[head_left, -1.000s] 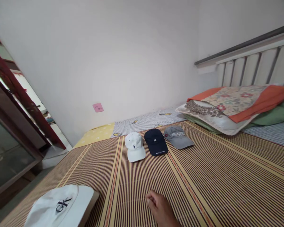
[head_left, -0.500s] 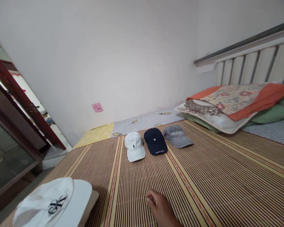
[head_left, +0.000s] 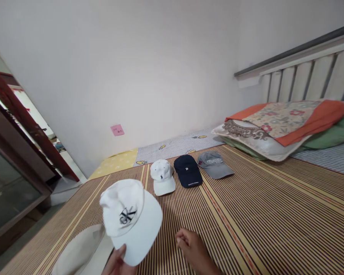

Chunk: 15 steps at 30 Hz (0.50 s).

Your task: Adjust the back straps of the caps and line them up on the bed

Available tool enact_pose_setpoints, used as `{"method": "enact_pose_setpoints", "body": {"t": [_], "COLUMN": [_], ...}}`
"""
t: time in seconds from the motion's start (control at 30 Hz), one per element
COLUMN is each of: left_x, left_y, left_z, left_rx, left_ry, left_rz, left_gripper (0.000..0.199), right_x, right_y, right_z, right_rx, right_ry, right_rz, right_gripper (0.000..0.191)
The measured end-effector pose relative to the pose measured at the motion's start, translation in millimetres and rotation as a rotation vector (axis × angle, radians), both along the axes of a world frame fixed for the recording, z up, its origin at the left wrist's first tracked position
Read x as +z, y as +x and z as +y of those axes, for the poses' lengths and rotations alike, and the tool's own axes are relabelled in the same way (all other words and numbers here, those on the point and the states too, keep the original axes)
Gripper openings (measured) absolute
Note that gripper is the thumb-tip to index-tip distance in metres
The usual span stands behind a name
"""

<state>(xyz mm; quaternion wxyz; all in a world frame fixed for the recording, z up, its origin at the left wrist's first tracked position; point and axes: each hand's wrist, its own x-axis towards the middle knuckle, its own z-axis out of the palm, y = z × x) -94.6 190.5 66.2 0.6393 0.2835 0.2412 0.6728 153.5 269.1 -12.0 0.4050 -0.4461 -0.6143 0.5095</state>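
Note:
My left hand (head_left: 118,262) grips the brim of a white baseball cap (head_left: 129,214) with black letters on its front, thumb on top of the brim. The cap is tilted and held up at the lower left. Under and behind it lies a beige cap (head_left: 81,250), partly covered by the white one. My right hand (head_left: 193,248) rests low in the middle with its fingers curled closed; nothing shows in it. Farther off, a small white cap (head_left: 162,177), a navy cap (head_left: 188,172) and a grey cap (head_left: 216,165) sit side by side on the striped mat (head_left: 260,214).
Pillows under a floral orange cloth (head_left: 286,118) lie at the right by a white slatted headboard (head_left: 306,78). A pink note (head_left: 117,130) is stuck on the wall (head_left: 149,68). A brown door frame (head_left: 31,118) stands at the left.
The white lettered cap has moved right and up from the lower left, with my left hand now visible on its brim. More of the beige cap shows. My right hand has barely moved.

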Motion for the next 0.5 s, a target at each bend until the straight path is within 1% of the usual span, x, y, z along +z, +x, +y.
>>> {"method": "enact_pose_setpoints", "body": {"t": [0.07, 0.13, 0.2, 0.23, 0.3, 0.37, 0.43, 0.5], "left_x": [-1.4, -1.9, -0.1, 1.5, 5.4, 7.5, 5.5, -0.8], "left_y": [15.3, 29.7, 44.4, 51.5, 63.7, 71.6, 75.3, 76.7], "left_z": [17.7, 34.3, 50.1, 57.7, 72.6, 86.2, 97.8, 106.0], "left_rx": [-0.078, -0.147, -0.221, -0.259, -0.334, -0.398, -0.450, -0.489], "left_ry": [0.072, 0.152, 0.239, 0.274, 0.317, 0.326, 0.317, 0.287], "left_rz": [-0.033, -0.074, -0.135, -0.166, -0.212, -0.240, -0.261, -0.267], "left_gripper": [0.056, 0.055, 0.057, 0.058, 0.057, 0.057, 0.057, 0.057], "right_x": [-5.5, -9.7, -12.3, -13.3, -14.8, -16.1, -17.3, -18.8], "right_y": [-5.4, -9.3, -9.4, -8.1, -4.3, -0.7, 1.2, 1.7], "right_z": [5.7, 11.5, 16.8, 19.0, 22.2, 23.6, 24.0, 24.6], "right_rx": [0.002, -0.016, -0.046, -0.064, -0.086, -0.089, -0.086, -0.104], "right_ry": [-0.147, -0.288, -0.363, -0.383, -0.417, -0.438, -0.453, -0.474], "right_rz": [0.168, 0.347, 0.476, 0.526, 0.608, 0.687, 0.738, 0.760], "right_gripper": [0.029, 0.044, 0.058, 0.062, 0.064, 0.061, 0.059, 0.059]}}
